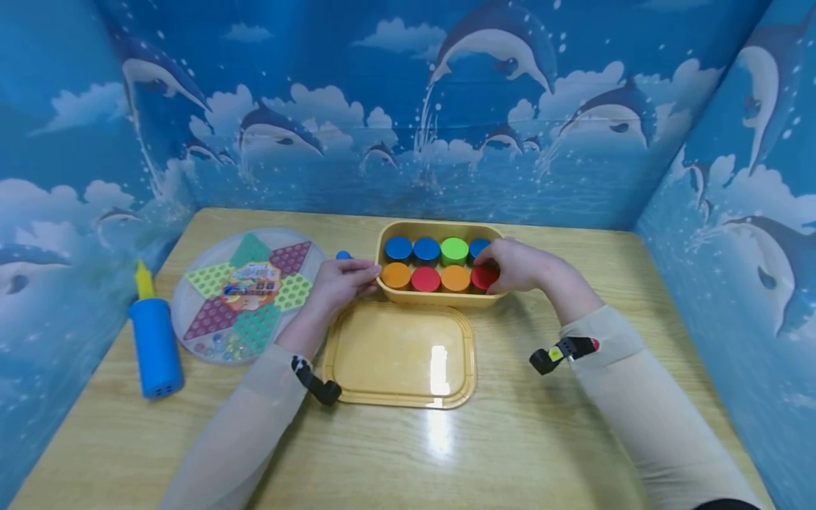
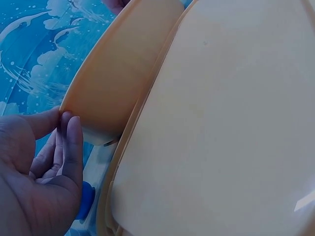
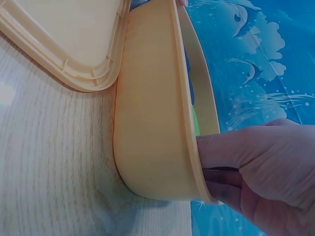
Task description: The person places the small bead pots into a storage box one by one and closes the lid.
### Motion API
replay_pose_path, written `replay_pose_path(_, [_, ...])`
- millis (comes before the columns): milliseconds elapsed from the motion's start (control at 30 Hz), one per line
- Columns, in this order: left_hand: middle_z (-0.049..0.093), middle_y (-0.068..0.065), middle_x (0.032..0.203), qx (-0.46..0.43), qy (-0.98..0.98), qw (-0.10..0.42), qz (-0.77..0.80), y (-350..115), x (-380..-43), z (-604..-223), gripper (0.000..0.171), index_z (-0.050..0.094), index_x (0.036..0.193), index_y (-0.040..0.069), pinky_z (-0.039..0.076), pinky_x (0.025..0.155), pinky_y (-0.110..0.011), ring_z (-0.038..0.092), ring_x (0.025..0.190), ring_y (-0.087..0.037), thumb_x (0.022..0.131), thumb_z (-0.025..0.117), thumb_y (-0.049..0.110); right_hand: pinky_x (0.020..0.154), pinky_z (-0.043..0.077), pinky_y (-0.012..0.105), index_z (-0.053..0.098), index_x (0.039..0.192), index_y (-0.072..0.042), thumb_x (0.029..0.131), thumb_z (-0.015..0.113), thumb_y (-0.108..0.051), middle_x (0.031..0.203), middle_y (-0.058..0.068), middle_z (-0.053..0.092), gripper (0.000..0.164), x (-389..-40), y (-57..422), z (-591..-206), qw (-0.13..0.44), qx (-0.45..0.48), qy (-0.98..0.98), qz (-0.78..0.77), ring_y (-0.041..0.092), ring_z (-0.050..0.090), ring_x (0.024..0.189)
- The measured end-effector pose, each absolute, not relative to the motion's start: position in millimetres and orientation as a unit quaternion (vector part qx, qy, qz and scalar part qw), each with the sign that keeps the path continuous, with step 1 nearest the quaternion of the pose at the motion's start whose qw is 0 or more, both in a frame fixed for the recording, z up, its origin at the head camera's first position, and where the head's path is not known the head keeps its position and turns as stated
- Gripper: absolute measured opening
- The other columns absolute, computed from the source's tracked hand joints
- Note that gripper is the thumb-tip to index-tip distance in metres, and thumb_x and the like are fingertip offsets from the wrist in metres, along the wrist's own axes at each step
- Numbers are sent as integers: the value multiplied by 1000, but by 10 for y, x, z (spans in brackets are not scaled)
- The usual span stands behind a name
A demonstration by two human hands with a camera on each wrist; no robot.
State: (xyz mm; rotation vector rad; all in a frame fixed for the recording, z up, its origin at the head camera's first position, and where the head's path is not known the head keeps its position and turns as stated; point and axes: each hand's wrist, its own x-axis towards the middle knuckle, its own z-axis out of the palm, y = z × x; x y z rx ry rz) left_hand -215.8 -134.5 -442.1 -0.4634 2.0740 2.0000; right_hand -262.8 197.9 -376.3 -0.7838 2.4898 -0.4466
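An oblong yellow plastic box (image 1: 440,300) holds several round cylinders in two rows, with blue, green, orange and red tops. My left hand (image 1: 345,282) pinches the box's rim at its left end between thumb and fingers, as the left wrist view also shows. Over the box's right end, my right hand (image 1: 519,265) reaches inside with its fingers down around a red-topped cylinder (image 1: 484,278) in the near right corner. In the right wrist view, the fingertips of that hand are hidden behind the box wall. Just in front of the box lies its yellow lid (image 1: 401,354).
To the left is a round Chinese checkers board (image 1: 210,276) with marbles gathered at its near edge. Beyond it lies a blue hand pump (image 1: 156,347) with a yellow nozzle. A small blue object (image 1: 343,255) sits behind my left hand. Dolphin-printed curtains (image 1: 408,170) enclose the table's back and sides.
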Motion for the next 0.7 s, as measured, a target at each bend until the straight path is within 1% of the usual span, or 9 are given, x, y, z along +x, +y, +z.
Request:
replay_pose_path(267, [69,-16,121,-158,701,114,686,-1342,-2140,-4434,29,73,124,1,65,84,-30,73,98,-23,99,78,16,91,61,42,67,136,6,88,84,-1,120,14,72,51,-2595,2014,-3770,234,-299,908,-176,27,66,104])
replay_pose_path(400, [69,-17,120,-149,702,112,687,-1339,-2131,-4430,30,74,124,1,65,84,-31,74,97,-23,99,78,16,96,60,47,67,136,5,88,84,0,123,16,71,51,-2553,2060,-3766,221,-294,909,-197,30,66,110])
replay_pose_path(500, [70,-17,118,-141,711,104,681,-1341,-2125,-4430,30,75,121,0,65,83,-32,75,96,-24,97,80,17,103,57,53,66,138,6,88,84,2,129,19,69,53,-2515,2103,-3756,210,-282,908,-229,36,65,119])
replay_pose_path(633, [74,-16,113,-135,731,95,662,-1371,-2107,-4408,33,77,119,2,66,82,-34,76,95,-25,97,82,25,109,52,57,62,141,6,91,83,-1,139,24,64,55,-2445,2155,-3709,194,-267,907,-262,43,60,130])
replay_pose_path(700, [74,-16,112,-126,747,95,646,-1416,-2086,-4372,38,76,122,2,66,83,-35,76,97,-27,98,80,30,109,51,57,62,142,6,93,82,-5,141,25,63,55,-2401,2186,-3671,181,-268,907,-271,43,59,131])
